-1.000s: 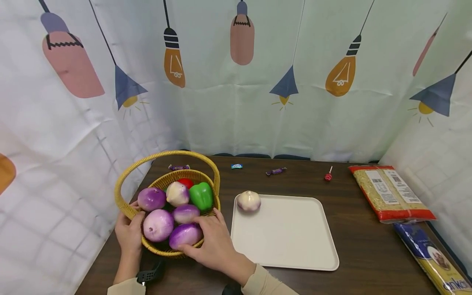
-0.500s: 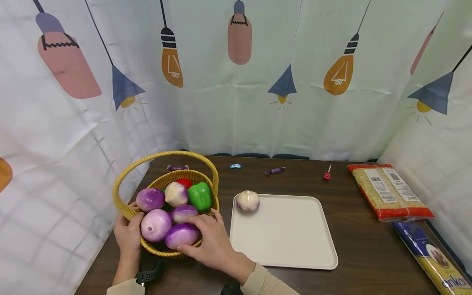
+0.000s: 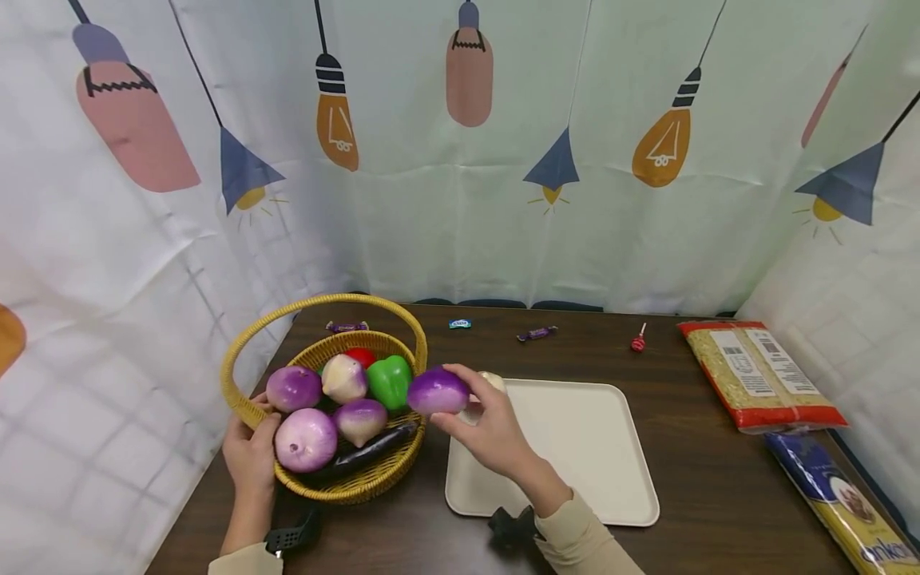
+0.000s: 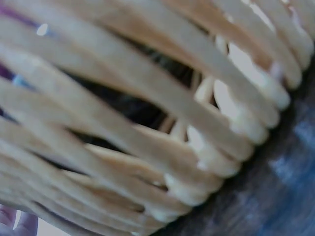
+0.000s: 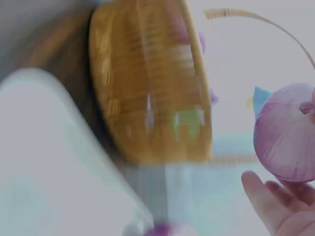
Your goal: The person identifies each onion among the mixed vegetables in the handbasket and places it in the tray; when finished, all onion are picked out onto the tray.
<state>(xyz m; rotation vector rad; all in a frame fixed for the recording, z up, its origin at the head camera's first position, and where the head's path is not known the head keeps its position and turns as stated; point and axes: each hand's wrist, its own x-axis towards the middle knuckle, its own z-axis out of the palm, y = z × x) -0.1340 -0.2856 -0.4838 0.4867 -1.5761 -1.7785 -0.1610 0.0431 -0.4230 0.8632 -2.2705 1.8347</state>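
In the head view my right hand (image 3: pixel 496 435) pinches a red onion (image 3: pixel 438 390) between fingers and thumb, beside the right rim of the yellow wicker basket (image 3: pixel 391 473). The right wrist view shows the onion (image 5: pixel 283 137) close up. My left hand (image 3: pixel 249 459) grips the basket's left side by the rim. Inside lie a round onion (image 3: pixel 306 440), a dark purple onion (image 3: pixel 294 388), two whitish-purple bulbs, a green bell pepper (image 3: pixel 390 382), a long black eggplant (image 3: pixel 370 454) and something red. A whitish bulb (image 3: pixel 493 381) on the white tray (image 3: pixel 589 455) is mostly hidden behind my right hand.
Along the table's back edge are several wrapped candies, such as a purple one (image 3: pixel 537 334), and a red lollipop (image 3: pixel 637 343). On the right lie a bag of grain (image 3: pixel 762 375) and a blue-and-yellow packet (image 3: pixel 841 503). A patterned curtain (image 3: pixel 460 216) surrounds the table.
My right hand has lifted the red onion out of the basket's front and moved right and up, uncovering the eggplant. My left hand stays on the basket.
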